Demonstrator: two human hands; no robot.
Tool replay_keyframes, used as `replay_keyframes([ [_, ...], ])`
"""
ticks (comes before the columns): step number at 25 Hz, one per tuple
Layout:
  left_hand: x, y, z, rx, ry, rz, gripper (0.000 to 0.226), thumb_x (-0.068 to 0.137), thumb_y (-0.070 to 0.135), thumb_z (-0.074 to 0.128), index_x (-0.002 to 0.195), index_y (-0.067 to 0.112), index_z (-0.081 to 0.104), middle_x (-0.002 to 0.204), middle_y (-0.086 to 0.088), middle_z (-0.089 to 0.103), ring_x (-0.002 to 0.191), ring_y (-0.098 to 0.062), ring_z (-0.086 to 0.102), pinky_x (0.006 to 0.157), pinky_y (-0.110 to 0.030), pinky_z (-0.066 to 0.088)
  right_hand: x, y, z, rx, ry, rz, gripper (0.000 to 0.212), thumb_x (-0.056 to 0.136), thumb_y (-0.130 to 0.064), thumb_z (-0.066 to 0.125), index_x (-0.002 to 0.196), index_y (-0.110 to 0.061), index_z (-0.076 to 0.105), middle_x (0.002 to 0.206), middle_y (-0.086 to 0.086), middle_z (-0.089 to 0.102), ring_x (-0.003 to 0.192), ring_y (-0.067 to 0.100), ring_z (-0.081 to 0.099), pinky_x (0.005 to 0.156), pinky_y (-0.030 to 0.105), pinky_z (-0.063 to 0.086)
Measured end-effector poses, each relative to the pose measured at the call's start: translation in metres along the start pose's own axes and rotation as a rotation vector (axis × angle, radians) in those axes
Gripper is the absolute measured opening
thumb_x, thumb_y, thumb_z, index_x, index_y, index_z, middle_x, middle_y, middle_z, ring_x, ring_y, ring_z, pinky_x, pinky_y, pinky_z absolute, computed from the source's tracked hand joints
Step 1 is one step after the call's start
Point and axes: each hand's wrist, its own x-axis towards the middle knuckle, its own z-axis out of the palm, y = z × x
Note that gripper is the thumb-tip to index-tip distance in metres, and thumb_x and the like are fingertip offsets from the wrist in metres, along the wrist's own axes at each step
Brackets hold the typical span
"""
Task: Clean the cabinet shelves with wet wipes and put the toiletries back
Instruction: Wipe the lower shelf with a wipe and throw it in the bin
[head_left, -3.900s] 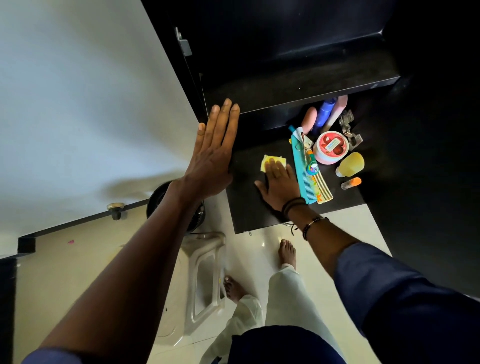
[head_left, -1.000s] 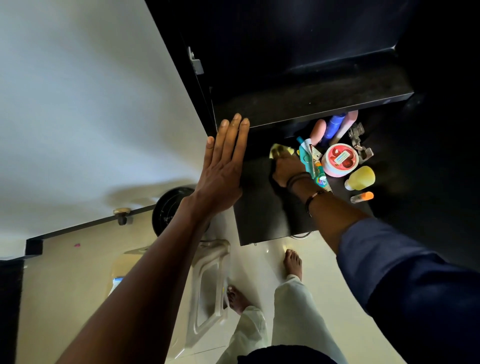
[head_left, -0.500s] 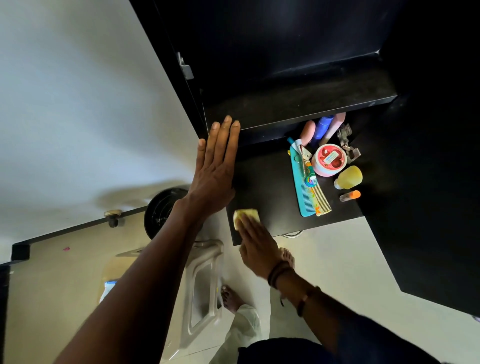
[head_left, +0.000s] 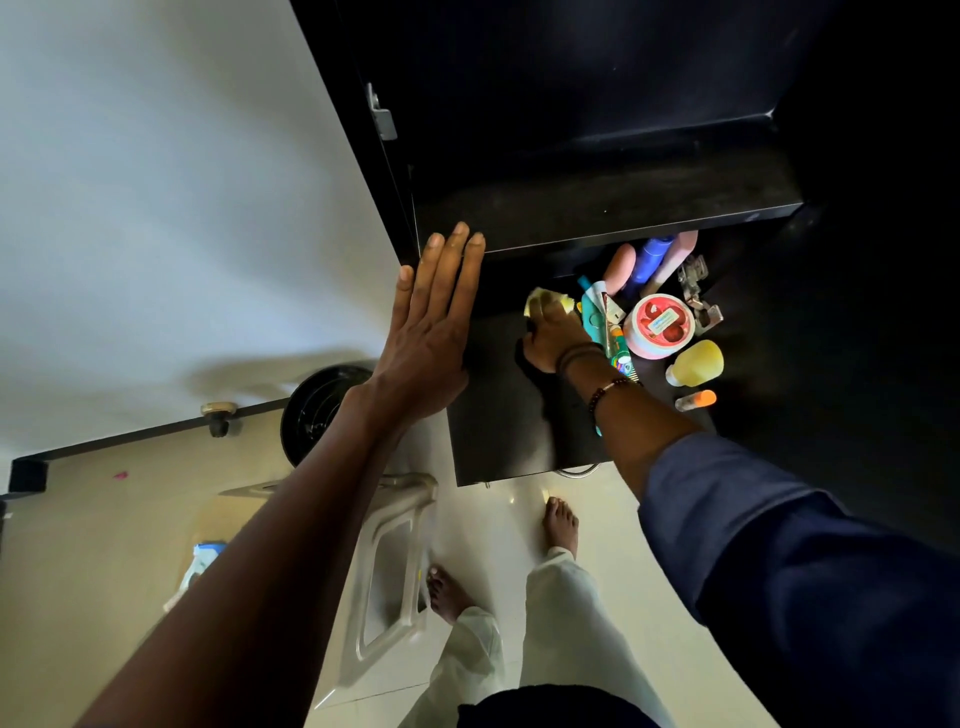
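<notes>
Well back on shelf (head_left: 498, 426), right hand (head_left: 553, 340) presses wipe (head_left: 540, 301)

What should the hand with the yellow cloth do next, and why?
Probably draw the wipe straight back toward the front edge. The right hand presses it at the far back of the lower shelf, close beside the comb and the jar on the right, so the bare stretch of shelf lies nearer the person.

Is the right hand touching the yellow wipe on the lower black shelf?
Touching. The head view shows the right hand with its fingers laid on the yellow wipe, pressing it onto the lower black shelf.
</notes>
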Motion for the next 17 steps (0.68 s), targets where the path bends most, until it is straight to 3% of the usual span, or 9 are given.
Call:
replay_keyframes([
  [2,-0.001,0.001,-0.002,-0.014,-0.006,-0.002,0.111,0.067,-0.004,0.062,0.15,0.016,-0.01,0.159,-0.007,-0.011,0.141,-0.017,-0.026,0.113,-0.031,-0.021,-0.007,-0.018,0.013,0.048,0.015,-0.067,0.065,0.095,-0.025,0.041,0.15,-0.004,0.014,0.159,0.017,0.01,0.146,0.032,0.012,0.12,0.043,0.01],
  [4,-0.001,0.003,-0.005,-0.042,-0.017,-0.008,0.099,0.072,0.006,0.052,0.15,0.014,-0.007,0.159,-0.008,-0.011,0.14,-0.017,-0.026,0.113,-0.033,-0.02,-0.05,-0.044,0.053,0.086,0.114,-0.174,0.058,0.092,-0.022,0.04,0.146,-0.002,0.031,0.153,0.019,0.03,0.139,0.036,0.032,0.115,0.047,0.027],
  [6,-0.001,0.003,-0.005,-0.037,-0.004,-0.011,0.102,0.069,0.004,0.053,0.15,0.015,-0.008,0.159,-0.006,-0.012,0.14,-0.016,-0.028,0.113,-0.033,-0.02,-0.11,-0.06,0.101,0.154,0.164,-0.267,0.053,0.092,-0.026,0.038,0.14,-0.004,0.044,0.146,0.015,0.044,0.133,0.032,0.044,0.108,0.047,0.04],
  [8,-0.001,0.003,-0.003,-0.024,0.006,-0.003,0.115,0.061,-0.01,0.058,0.15,0.017,-0.01,0.159,-0.005,-0.012,0.14,-0.015,-0.03,0.112,-0.031,-0.022,-0.17,-0.056,0.128,0.152,0.165,-0.297,0.055,0.094,-0.035,0.037,0.143,-0.01,0.04,0.149,0.009,0.04,0.137,0.026,0.04,0.112,0.042,0.035],
  [11,-0.001,0.002,-0.001,-0.022,-0.005,0.01,0.117,0.06,-0.013,0.058,0.15,0.018,-0.01,0.159,-0.005,-0.013,0.14,-0.015,-0.03,0.112,-0.031,-0.022,-0.201,-0.019,0.133,0.112,0.203,-0.227,0.057,0.097,-0.044,0.034,0.146,-0.015,0.035,0.153,0.005,0.035,0.141,0.022,0.032,0.117,0.039,0.027],
  [15,0.0,0.002,-0.001,-0.024,0.005,0.009,0.115,0.06,-0.013,0.057,0.15,0.016,-0.009,0.159,-0.007,-0.011,0.14,-0.017,-0.029,0.112,-0.032,-0.022,-0.139,0.017,0.098,0.058,0.257,0.014,0.061,0.102,-0.04,0.013,0.138,-0.004,0.047,0.143,0.014,0.048,0.132,0.031,0.046,0.115,0.042,0.026],
  [17,0.0,0.001,0.0,-0.023,0.008,0.01,0.113,0.062,-0.011,0.058,0.15,0.016,-0.008,0.159,-0.008,-0.01,0.141,-0.018,-0.027,0.112,-0.033,-0.022,-0.095,0.007,0.073,0.087,0.236,0.046,0.061,0.1,-0.037,0.014,0.14,0.0,0.043,0.145,0.018,0.043,0.135,0.035,0.041,0.115,0.043,0.021],
])
